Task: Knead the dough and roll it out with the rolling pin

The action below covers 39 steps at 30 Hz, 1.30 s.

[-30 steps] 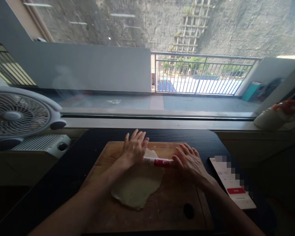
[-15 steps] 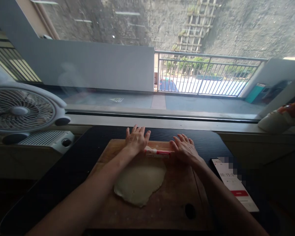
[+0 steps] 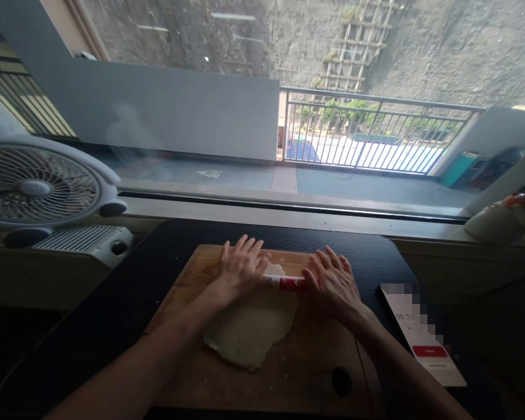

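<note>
A flat sheet of pale dough (image 3: 254, 326) with an uneven edge lies on a wooden cutting board (image 3: 297, 379). Across its far end rests a narrow roller with a red and white label (image 3: 292, 284). My left hand (image 3: 240, 265) lies palm down over the roller's left end, fingers stretched forward. Over the right end, my right hand (image 3: 332, 277) is also flat with its fingers spread. Both ends of the roller are hidden under the palms. A bit of dough (image 3: 275, 269) shows just beyond the roller, beside my left hand.
The board sits on a black table (image 3: 114, 326). A phone (image 3: 424, 341) showing a timer lies to the right. At the left stands a white fan (image 3: 37, 186). A window sill (image 3: 289, 220) runs behind the table, with a pale pot (image 3: 492, 224) at its right end.
Both hands have come slightly nearer to me, and the roller has rolled the same way, its label turning. More of the dough beyond it shows. The view has shifted a little.
</note>
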Tool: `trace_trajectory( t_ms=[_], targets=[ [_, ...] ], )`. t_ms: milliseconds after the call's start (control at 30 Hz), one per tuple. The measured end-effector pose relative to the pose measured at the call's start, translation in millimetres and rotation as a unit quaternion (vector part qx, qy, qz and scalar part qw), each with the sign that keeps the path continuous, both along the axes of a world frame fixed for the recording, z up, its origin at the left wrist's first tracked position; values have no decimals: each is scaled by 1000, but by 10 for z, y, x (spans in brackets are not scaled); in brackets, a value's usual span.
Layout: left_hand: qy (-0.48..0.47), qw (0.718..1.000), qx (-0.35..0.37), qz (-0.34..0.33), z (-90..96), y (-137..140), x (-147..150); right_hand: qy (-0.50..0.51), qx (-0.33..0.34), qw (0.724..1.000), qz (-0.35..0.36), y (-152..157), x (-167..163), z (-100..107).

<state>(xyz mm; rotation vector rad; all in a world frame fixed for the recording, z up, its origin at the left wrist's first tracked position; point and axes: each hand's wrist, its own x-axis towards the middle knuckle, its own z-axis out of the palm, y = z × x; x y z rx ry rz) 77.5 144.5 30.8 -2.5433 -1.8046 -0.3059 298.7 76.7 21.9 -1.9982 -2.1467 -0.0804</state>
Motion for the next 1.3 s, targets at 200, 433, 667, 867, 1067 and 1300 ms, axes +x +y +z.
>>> trace_trajectory(
  t_ms=[200,433,667,867,1067,1300],
  targets=[
    [-9,1000,-4,25,105,429,142,24,-43,999,-23,400,-146,103],
    [0,994,36,-99,-23,-470,-187,13,13,995,100,-402,-146,-55],
    [-2,1000,-2,5,92,408,48,36,-35,999,2,590,-188,66],
    [6,1000,-26,-15,65,184,-47,35,-44,998,15,288,-189,56],
    [4,998,11,-66,-25,-323,-182,17,-30,995,91,-236,-152,24],
    [0,999,-31,18,107,611,57,45,-108,993,-12,836,-203,104]
  ],
)
